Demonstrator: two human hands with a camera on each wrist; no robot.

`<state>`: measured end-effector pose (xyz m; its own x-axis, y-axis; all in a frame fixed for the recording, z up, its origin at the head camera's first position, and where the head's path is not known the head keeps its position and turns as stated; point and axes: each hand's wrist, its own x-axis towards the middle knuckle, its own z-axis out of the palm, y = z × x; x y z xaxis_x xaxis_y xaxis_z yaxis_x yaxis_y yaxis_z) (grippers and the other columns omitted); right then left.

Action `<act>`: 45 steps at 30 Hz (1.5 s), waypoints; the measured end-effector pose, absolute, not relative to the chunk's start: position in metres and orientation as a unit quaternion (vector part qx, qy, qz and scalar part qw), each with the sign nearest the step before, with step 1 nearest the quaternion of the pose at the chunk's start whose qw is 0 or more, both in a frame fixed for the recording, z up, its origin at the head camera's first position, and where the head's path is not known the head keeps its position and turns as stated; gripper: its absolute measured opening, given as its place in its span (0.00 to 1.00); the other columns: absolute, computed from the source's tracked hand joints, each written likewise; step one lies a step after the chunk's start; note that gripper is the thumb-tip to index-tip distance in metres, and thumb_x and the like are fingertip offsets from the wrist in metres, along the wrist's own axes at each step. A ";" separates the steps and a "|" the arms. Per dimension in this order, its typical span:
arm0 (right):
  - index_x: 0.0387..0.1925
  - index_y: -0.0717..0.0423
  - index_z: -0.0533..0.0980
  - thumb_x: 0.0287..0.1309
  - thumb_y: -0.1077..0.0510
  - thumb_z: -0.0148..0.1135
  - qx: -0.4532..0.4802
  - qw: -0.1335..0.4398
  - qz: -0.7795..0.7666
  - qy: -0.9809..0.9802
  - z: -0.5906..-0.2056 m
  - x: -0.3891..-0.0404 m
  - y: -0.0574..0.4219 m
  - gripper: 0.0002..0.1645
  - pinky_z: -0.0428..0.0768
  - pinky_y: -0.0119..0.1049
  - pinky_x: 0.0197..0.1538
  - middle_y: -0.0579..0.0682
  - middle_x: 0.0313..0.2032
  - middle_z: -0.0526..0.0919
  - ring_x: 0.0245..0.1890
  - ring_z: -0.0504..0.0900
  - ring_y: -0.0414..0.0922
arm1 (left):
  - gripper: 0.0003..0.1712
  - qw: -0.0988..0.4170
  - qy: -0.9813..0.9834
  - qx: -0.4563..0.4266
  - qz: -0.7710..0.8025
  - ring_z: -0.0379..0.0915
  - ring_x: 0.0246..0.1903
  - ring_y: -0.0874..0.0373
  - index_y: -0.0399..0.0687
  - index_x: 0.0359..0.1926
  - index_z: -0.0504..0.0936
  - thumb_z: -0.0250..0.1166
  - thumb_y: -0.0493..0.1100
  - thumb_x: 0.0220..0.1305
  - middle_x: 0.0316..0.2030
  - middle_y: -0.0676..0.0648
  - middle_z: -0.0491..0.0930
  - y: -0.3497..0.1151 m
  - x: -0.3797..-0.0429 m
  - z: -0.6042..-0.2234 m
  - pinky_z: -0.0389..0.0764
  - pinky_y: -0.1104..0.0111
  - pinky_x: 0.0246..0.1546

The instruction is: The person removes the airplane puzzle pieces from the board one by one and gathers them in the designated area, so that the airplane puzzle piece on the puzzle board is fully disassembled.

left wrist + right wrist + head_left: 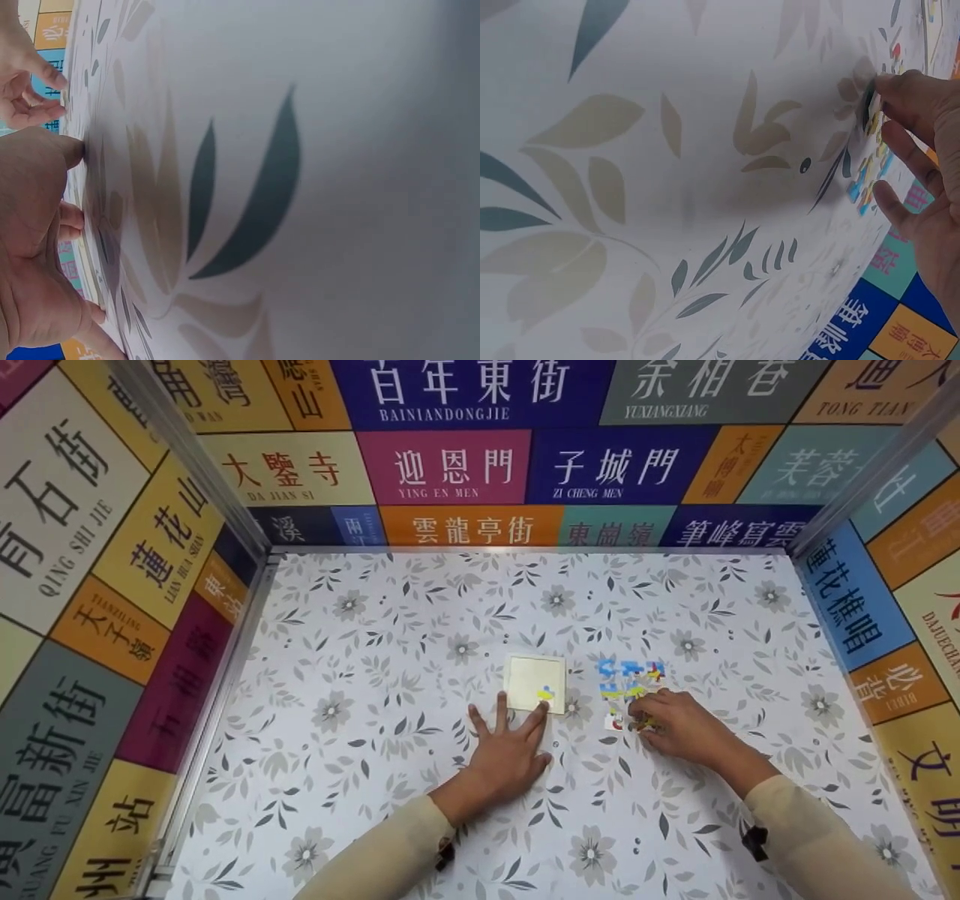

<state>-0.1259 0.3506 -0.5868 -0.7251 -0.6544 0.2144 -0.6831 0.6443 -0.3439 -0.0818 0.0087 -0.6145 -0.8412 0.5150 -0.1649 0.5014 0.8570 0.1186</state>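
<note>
A shallow cream square puzzle tray (526, 673) lies flat in the head view, with a small yellow-and-blue puzzle piece (545, 694) near its lower right. My left hand (504, 761) rests with spread fingers at the tray's lower edge, one fingertip touching by that piece. To the right lies a cluster of colourful puzzle pieces (621, 669), laid close together. Over its lower right bends my right hand (679, 726), hiding some pieces. In the right wrist view its thumb and forefinger pinch a dark-looking puzzle piece (868, 105), tilted up from the surface; its picture is hidden.
A white table covering (420, 607) printed with grey flowers and leaves lies under everything. Panels (450, 472) with coloured street-name blocks stand at the back and both sides, joined by metal corner posts.
</note>
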 end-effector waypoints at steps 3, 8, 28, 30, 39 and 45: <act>0.49 0.56 0.85 0.50 0.72 0.83 0.371 0.031 0.210 -0.904 -0.587 -0.125 0.351 0.25 0.86 0.50 0.43 0.50 0.42 0.91 0.40 0.89 0.50 | 0.43 0.106 0.958 0.262 0.038 0.39 0.86 0.21 0.57 0.91 0.53 0.46 0.67 0.86 0.91 0.63 0.45 0.009 -0.081 -0.614 0.51 0.12 0.69; 0.52 0.56 0.85 0.52 0.72 0.83 0.368 0.021 0.209 -0.906 -0.589 -0.125 0.351 0.26 0.88 0.50 0.44 0.52 0.42 0.91 0.40 0.91 0.50 | 0.43 0.106 0.958 0.262 0.040 0.39 0.86 0.20 0.56 0.91 0.53 0.45 0.67 0.86 0.91 0.62 0.45 0.009 -0.081 -0.614 0.50 0.12 0.69; 0.45 0.57 0.89 0.55 0.63 0.84 0.392 0.080 0.189 -0.897 -0.584 -0.134 0.338 0.16 0.85 0.53 0.43 0.52 0.43 0.89 0.42 0.86 0.53 | 0.43 0.097 0.959 0.263 0.047 0.39 0.86 0.20 0.56 0.91 0.53 0.46 0.67 0.86 0.90 0.62 0.46 0.009 -0.081 -0.617 0.49 0.11 0.69; 0.48 0.56 0.89 0.59 0.58 0.83 0.379 0.072 0.177 -0.905 -0.579 -0.136 0.332 0.16 0.84 0.58 0.46 0.52 0.46 0.89 0.45 0.85 0.54 | 0.43 0.096 0.959 0.264 0.046 0.39 0.86 0.20 0.56 0.91 0.53 0.46 0.67 0.86 0.91 0.62 0.45 0.009 -0.081 -0.617 0.50 0.11 0.69; 0.57 0.52 0.88 0.68 0.51 0.76 0.344 0.020 0.145 -0.927 -0.564 -0.151 0.294 0.19 0.78 0.65 0.54 0.52 0.52 0.87 0.51 0.80 0.55 | 0.40 0.075 0.962 0.261 0.016 0.45 0.86 0.24 0.56 0.88 0.62 0.46 0.68 0.86 0.90 0.50 0.53 0.009 -0.081 -0.616 0.57 0.15 0.70; 0.57 0.50 0.88 0.67 0.52 0.78 0.369 0.023 0.125 -0.921 -0.571 -0.163 0.266 0.19 0.81 0.67 0.56 0.52 0.53 0.88 0.53 0.81 0.56 | 0.41 0.079 0.964 0.252 0.000 0.46 0.86 0.25 0.59 0.88 0.61 0.45 0.70 0.85 0.87 0.47 0.59 0.010 -0.079 -0.615 0.58 0.15 0.70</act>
